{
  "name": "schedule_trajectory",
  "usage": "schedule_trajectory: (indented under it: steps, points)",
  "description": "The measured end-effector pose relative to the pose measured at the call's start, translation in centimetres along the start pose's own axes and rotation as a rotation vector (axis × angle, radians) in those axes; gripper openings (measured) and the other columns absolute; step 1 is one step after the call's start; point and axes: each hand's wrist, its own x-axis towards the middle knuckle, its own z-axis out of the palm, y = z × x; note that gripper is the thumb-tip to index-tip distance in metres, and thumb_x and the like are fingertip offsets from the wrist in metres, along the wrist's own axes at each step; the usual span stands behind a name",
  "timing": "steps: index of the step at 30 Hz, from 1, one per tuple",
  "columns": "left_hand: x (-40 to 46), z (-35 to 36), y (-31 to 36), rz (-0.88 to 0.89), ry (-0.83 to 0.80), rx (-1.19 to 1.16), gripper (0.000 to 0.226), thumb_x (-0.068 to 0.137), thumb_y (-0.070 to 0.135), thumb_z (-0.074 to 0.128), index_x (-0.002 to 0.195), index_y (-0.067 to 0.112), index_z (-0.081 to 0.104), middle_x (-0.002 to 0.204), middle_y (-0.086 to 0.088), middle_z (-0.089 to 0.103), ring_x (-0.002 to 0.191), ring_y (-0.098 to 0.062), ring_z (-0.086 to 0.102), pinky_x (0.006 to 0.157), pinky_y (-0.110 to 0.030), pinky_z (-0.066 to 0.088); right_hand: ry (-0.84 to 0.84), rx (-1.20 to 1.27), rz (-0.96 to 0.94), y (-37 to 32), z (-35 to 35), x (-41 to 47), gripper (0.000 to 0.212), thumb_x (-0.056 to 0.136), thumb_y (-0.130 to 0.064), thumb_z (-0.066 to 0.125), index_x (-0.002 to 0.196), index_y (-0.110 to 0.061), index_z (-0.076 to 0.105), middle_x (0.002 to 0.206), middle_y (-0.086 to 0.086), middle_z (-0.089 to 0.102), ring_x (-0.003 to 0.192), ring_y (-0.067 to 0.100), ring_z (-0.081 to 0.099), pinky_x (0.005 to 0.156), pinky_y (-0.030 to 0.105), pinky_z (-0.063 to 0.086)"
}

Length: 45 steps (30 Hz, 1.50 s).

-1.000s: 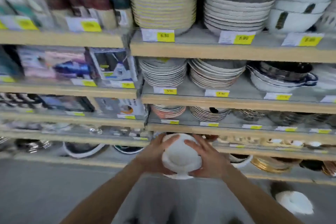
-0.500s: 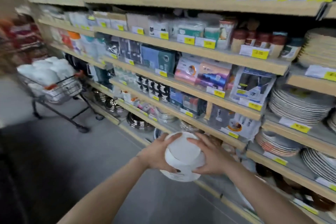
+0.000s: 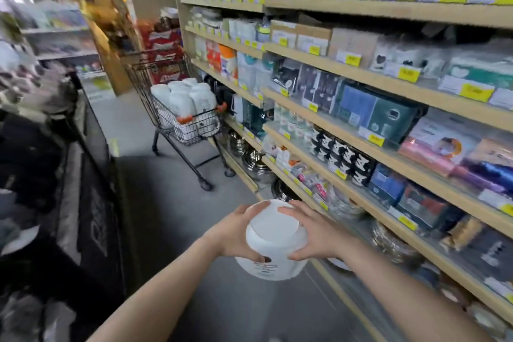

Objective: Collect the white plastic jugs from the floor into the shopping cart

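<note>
Gripping one jug (image 3: 273,244) between left hand (image 3: 231,233) and right hand (image 3: 315,233), fingers curled round it; label print unreadable; orientation unclear. Cart (image 3: 191,130) holds jugs.

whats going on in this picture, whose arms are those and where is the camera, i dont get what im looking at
There is no machine here. The camera sits on a person's head, looking forward and down, so the two bare arms coming in from the bottom are that person's own. The left hand and right hand grip a white plastic jug from both sides, held in the air in front of the body. The place is a shop aisle: a grey floor, with stocked shelves carrying yellow price tags along the right. Further down the aisle stands a shopping cart that already has several white jugs standing in it.
</note>
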Motion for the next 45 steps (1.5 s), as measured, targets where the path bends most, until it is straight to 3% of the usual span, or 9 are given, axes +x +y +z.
schedule_trajectory:
  steps: [7,13,16,25,35,37,39,42,45]
  points:
    - [8.3,-4.1,-8.8,-0.117,0.062,-0.062,0.121,0.051,0.053,0.082,0.147,0.04,0.009,0.14,0.004,0.035,0.129,-0.016,0.032,0.107,-0.026,0.03,-0.05,-0.009,-0.112,2.6,-2.2,15.7,0.098,0.063,-0.051,0.076,0.141,-0.051,0.018,0.152,-0.019,0.006,0.137,0.01,0.026,0.104,0.026,0.031]
    - [15.7,-9.6,-15.6,-0.215,0.128,-0.073,0.119,0.054,0.05,0.085,0.146,0.041,0.009,0.137,0.005,0.035,0.127,-0.017,0.035,0.107,-0.029,0.033,-0.104,-0.017,-0.187,3.8,-5.9,29.3,0.098,0.061,-0.052,0.076,0.139,-0.054,0.017,0.152,-0.021,0.002,0.14,0.014,0.022,0.109,0.034,0.029]
    - [18.1,-12.1,-19.3,-0.258,0.145,-0.085,0.119,0.053,0.052,0.084,0.145,0.043,0.008,0.138,0.005,0.034,0.127,-0.017,0.035,0.107,-0.03,0.034,-0.114,-0.037,-0.239,3.2,-7.1,35.2,0.098,0.063,-0.049,0.078,0.14,-0.05,0.02,0.152,-0.02,0.005,0.138,0.013,0.025,0.105,0.027,0.027]
    - [22.4,-19.5,-35.2,-0.287,0.168,-0.114,0.116,0.055,0.052,0.083,0.143,0.045,0.009,0.136,0.006,0.035,0.126,-0.017,0.036,0.106,-0.034,0.035,-0.135,-0.04,-0.277,-1.4,-5.4,53.8,0.099,0.059,-0.054,0.075,0.138,-0.056,0.015,0.149,-0.026,0.003,0.135,0.014,0.031,0.105,0.038,0.037]
    - [24.6,-30.5,-52.6,-0.242,0.261,-0.2,0.111,0.049,0.049,0.086,0.142,0.043,0.025,0.132,0.009,0.041,0.119,-0.009,0.038,0.104,-0.028,0.034,-0.028,0.273,-0.213,-10.7,-4.5,70.9,0.091,0.058,-0.037,0.086,0.136,-0.044,0.041,0.148,-0.017,0.021,0.129,-0.006,0.022,0.107,0.017,0.02]
    - [25.5,-32.2,-55.5,-0.233,0.316,-0.255,0.108,0.048,0.052,0.087,0.14,0.043,0.031,0.132,0.011,0.044,0.12,-0.006,0.04,0.105,-0.029,0.036,0.024,0.402,-0.192,-11.8,-4.4,74.5,0.086,0.051,-0.046,0.085,0.129,-0.042,0.049,0.146,-0.017,0.028,0.131,-0.006,0.027,0.111,0.02,0.023]
    - [26.7,-33.6,-58.5,-0.253,0.353,-0.327,0.107,0.045,0.055,0.085,0.138,0.046,0.033,0.134,0.012,0.045,0.122,-0.006,0.04,0.107,-0.033,0.036,0.07,0.493,-0.186,-12.7,-4.1,78.3,0.079,0.047,-0.056,0.079,0.121,-0.044,0.052,0.14,-0.022,0.032,0.128,-0.009,0.032,0.107,0.013,0.023]
    - [29.4,-35.8,-62.8,-0.294,0.419,-0.415,0.102,0.042,0.056,0.084,0.133,0.047,0.039,0.134,0.016,0.047,0.125,-0.007,0.042,0.107,-0.038,0.038,0.127,0.534,-0.189,-13.4,-3.9,84.3,0.072,0.049,-0.056,0.075,0.116,-0.043,0.053,0.137,-0.017,0.037,0.126,-0.009,0.034,0.101,0.002,0.021]
    - [32.7,-38.4,-67.4,-0.291,0.495,-0.505,0.094,0.044,0.052,0.085,0.129,0.045,0.045,0.132,0.018,0.051,0.124,-0.007,0.046,0.106,-0.04,0.04,0.147,0.584,-0.179,-13.8,-3.9,90.7,0.067,0.053,-0.058,0.072,0.116,-0.047,0.049,0.134,-0.023,0.037,0.124,-0.013,0.034,0.101,0.006,0.024]
